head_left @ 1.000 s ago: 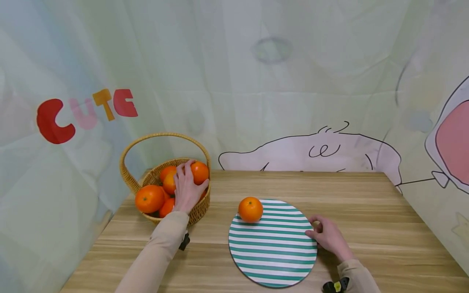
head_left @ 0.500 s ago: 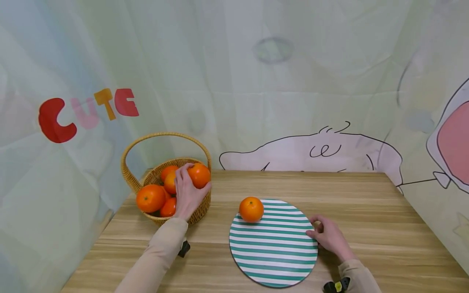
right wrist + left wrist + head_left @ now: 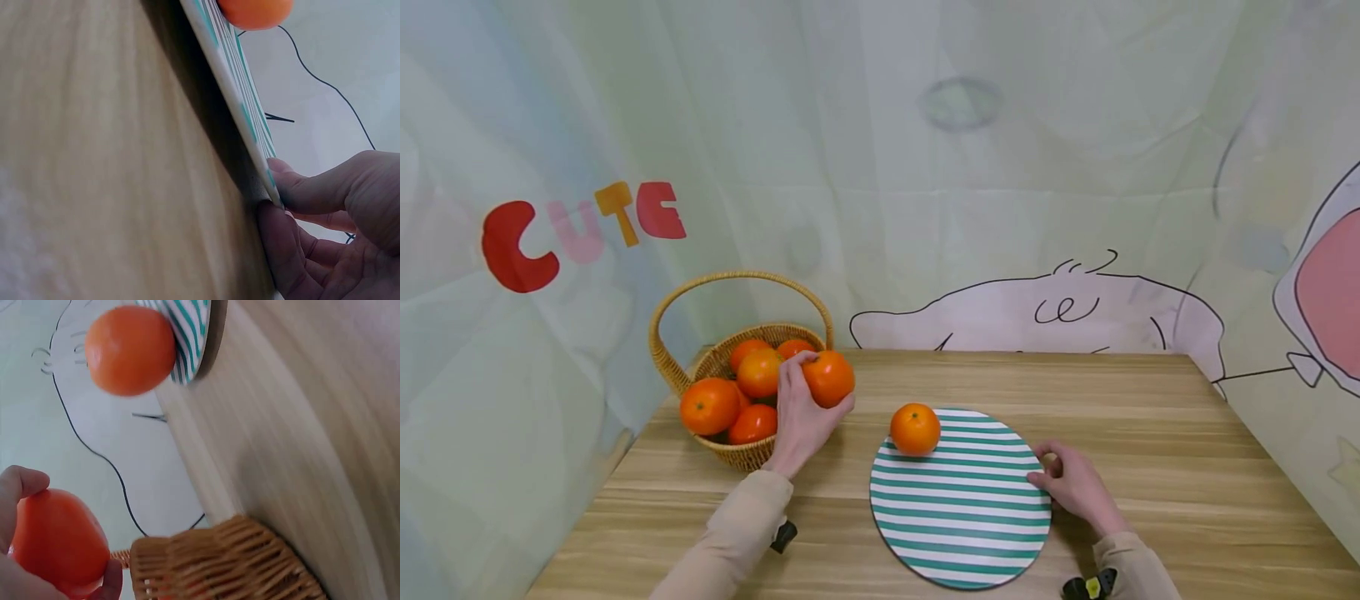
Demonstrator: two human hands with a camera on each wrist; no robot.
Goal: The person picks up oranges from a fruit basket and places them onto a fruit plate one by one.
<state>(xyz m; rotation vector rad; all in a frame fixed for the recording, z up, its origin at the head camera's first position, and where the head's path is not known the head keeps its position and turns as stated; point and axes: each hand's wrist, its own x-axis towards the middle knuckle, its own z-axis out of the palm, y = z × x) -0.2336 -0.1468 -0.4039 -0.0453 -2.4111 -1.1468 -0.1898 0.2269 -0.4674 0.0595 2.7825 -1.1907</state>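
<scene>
My left hand (image 3: 801, 421) grips an orange (image 3: 831, 379) just off the right rim of a wicker basket (image 3: 801, 442). In the left wrist view the fingers and thumb curl round this orange (image 3: 59, 544), which hangs in the air. Several more oranges (image 3: 709, 407) lie in the basket. A round board (image 3: 962, 517) with green and white stripes lies on the table, one orange (image 3: 915, 429) on its far left edge. My right hand (image 3: 1073, 487) pinches the board's right edge; in the right wrist view the thumb (image 3: 312, 190) is above and fingers are below.
The basket's tall arched handle (image 3: 741, 275) rises over the fruit. A wooden table (image 3: 1180, 467) extends under everything. Behind it hangs a printed cloth backdrop (image 3: 880, 167) with cartoon drawings, close to the table's back edge.
My left hand has taken hold of an orange in the basket and moved it right, past the rim. Another orange shows where it lay. The right hand and board have stayed put.
</scene>
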